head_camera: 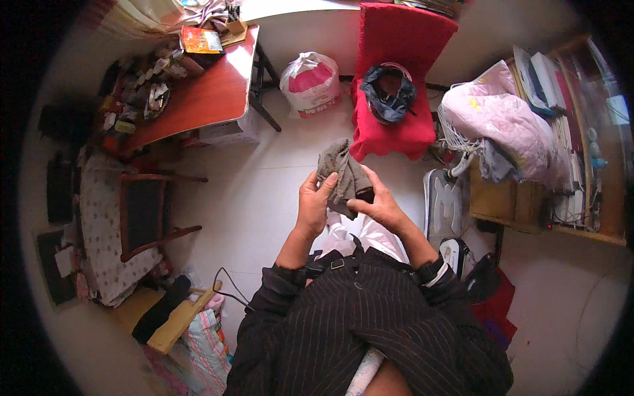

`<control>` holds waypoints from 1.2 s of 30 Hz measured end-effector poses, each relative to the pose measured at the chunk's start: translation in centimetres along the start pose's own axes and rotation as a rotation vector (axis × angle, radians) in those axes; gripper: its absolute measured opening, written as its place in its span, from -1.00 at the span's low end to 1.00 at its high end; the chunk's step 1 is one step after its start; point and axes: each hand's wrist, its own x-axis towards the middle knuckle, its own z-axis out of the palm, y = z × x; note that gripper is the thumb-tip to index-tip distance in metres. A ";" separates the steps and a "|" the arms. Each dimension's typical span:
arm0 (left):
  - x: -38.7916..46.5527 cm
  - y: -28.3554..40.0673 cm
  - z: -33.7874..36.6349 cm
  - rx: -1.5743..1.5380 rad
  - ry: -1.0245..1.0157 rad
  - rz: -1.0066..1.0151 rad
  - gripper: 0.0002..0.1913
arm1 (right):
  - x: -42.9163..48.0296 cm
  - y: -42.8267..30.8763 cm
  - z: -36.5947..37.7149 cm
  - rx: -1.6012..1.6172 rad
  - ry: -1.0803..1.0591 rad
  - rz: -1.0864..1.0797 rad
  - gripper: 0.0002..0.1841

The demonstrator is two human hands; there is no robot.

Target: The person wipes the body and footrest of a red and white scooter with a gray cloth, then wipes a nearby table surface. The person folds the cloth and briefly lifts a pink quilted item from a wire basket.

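A crumpled grey-brown cloth (342,173) is held up in front of my body, above the pale floor. My left hand (315,200) grips its left side, the thumb lying over the front. On the other side, my right hand (381,203) pinches the lower right part between thumb and fingers. Part of the cloth is bunched between both hands, and a darker fold shows near my right thumb. What the cloth is exactly, I cannot tell. The fingers behind it are mostly hidden.
A red-covered chair (394,133) bears a basket with dark cloth (389,94). Left of it stand a tied plastic bag (311,84) and a red-topped table (208,94). At right are a pink quilt (495,114) and a wooden cabinet (505,198). A wooden armchair (143,215) stands at left.
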 end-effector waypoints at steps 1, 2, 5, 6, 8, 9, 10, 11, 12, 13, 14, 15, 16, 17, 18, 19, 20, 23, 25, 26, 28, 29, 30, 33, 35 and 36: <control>0.5 0.4 -0.3 0.077 0.050 -0.001 -0.71 | 0.8 0.0 0.7 -0.035 -0.030 -0.076 -0.14; 0.8 0.8 -0.5 0.076 0.031 0.081 -0.75 | 2.0 -0.1 1.2 -0.181 -0.004 -0.092 -0.19; 2.3 2.1 -1.6 0.178 0.050 0.169 -0.75 | 5.5 -0.1 1.7 -0.173 0.026 -0.164 -0.34; 3.0 2.6 -2.0 0.195 0.081 0.168 -0.75 | 6.6 -0.2 1.6 -0.051 -0.020 -0.147 -0.47; 4.4 3.5 -2.9 0.208 0.116 0.209 -0.74 | 9.1 -0.5 1.3 0.106 -0.068 -0.009 -0.58; 5.3 4.1 -3.3 0.174 0.129 0.179 -0.73 | 10.5 -0.8 1.0 0.204 -0.133 0.093 -0.60; 6.1 4.7 -3.8 0.140 0.141 0.146 -0.73 | 11.9 -1.1 1.1 0.256 -0.131 0.119 -0.62; 6.9 5.4 -4.2 0.095 0.142 0.129 -0.72 | 13.3 -1.4 1.3 0.340 -0.145 0.131 -0.65; 8.0 6.2 -4.5 0.077 0.157 0.119 -0.72 | 14.9 -1.8 1.4 0.443 -0.146 0.181 -0.66; 8.9 7.2 -5.1 -0.003 0.130 0.070 -0.72 | 16.3 -2.3 1.3 0.524 -0.197 0.216 -0.66; 9.7 8.3 -5.7 -0.082 0.102 0.021 -0.72 | 17.4 -2.8 1.1 0.617 -0.212 0.233 -0.65; 10.7 9.4 -6.4 -0.184 0.059 -0.022 -0.72 | 18.7 -3.3 0.7 0.750 -0.254 0.253 -0.63; 11.7 10.3 -7.0 -0.172 0.081 -0.021 -0.71 | 20.1 -3.7 0.7 0.848 -0.184 0.389 -0.58; 12.6 11.1 -7.7 -0.181 0.087 -0.015 -0.71 | 21.3 -4.1 0.6 0.877 -0.235 0.385 -0.57; 13.5 11.7 -8.3 -0.193 0.093 -0.009 -0.71 | 22.5 -4.6 0.5 0.912 -0.261 0.408 -0.56; 14.3 12.0 -8.8 -0.225 0.076 0.015 -0.70 | 23.7 -4.9 0.4 0.970 -0.297 0.435 -0.56; 15.0 12.2 -9.2 -0.210 0.116 -0.001 -0.68 | 24.8 -5.3 0.7 0.951 -0.301 0.418 -0.54; 16.3 11.8 -9.7 -0.359 0.154 -0.018 -0.65 | 27.3 -6.3 1.4 0.930 -0.396 0.481 -0.52; 17.3 11.9 -10.3 -0.265 0.190 -0.014 -0.55 | 28.9 -6.6 2.7 0.828 -0.319 0.514 -0.49; 18.0 12.0 -10.8 -0.211 0.220 -0.006 -0.52 | 29.8 -6.6 3.4 0.822 -0.311 0.535 -0.48; 19.5 12.8 -12.2 -0.199 0.253 -0.016 -0.46 | 31.4 -6.5 4.8 0.841 -0.358 0.519 -0.47; 20.2 13.2 -13.2 -0.256 0.243 -0.037 -0.47 | 32.4 -6.4 5.5 0.826 -0.305 0.558 -0.48; 21.1 13.8 -14.3 -0.315 0.229 -0.061 -0.48 | 33.2 -6.2 6.2 0.838 -0.285 0.549 -0.49; 24.2 15.2 -18.1 -0.328 0.195 -0.119 -0.46 | 36.7 -6.1 8.7 0.878 -0.233 0.540 -0.50; 26.2 15.8 -20.4 -0.215 0.189 -0.117 -0.43 | 37.9 -6.5 10.7 0.897 -0.192 0.526 -0.50; 27.2 16.0 -21.5 -0.014 0.227 -0.099 -0.44 | 38.7 -7.0 11.6 0.898 -0.185 0.510 -0.49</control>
